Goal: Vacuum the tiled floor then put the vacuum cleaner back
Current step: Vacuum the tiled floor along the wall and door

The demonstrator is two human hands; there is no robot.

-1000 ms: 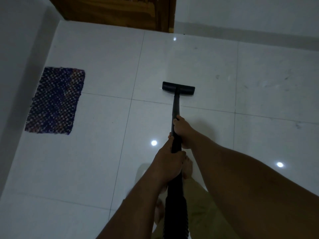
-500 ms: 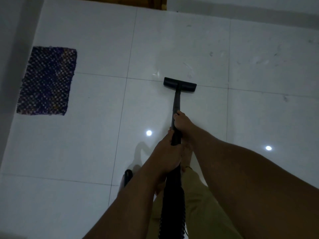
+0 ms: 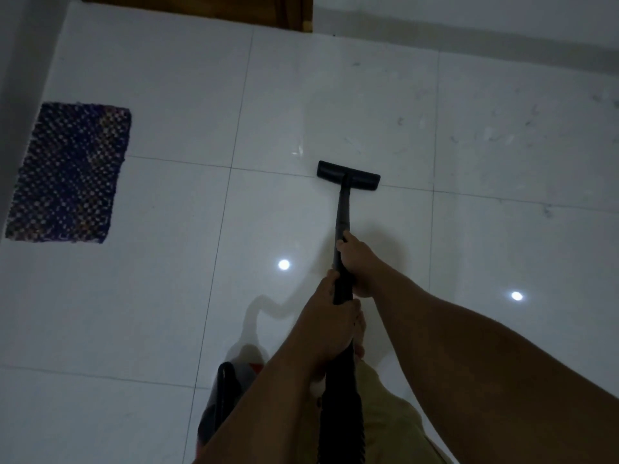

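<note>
Gripping the black wand (image 3: 342,209) with both hands, we have the right hand (image 3: 356,262) wrapped round it further down and the left hand (image 3: 330,321) curled round it just above, where the ribbed hose (image 3: 340,406) begins. The floor head (image 3: 348,175) lies flat on the tiled floor (image 3: 335,95), straddling a grout line. Half a second ago the head sat just short of that line; now it rests on it, so we judge the stroke is moving forward toward the wooden door (image 3: 201,8). The vacuum cleaner body (image 3: 222,393), black with a red patch, has come further into view beside our left forearm. Faint scuffs on the tiles to the right suggest vacuuming is far from done. The woven mat (image 3: 70,172) lies well apart on the left. We can read no brand or writing anywhere.
</note>
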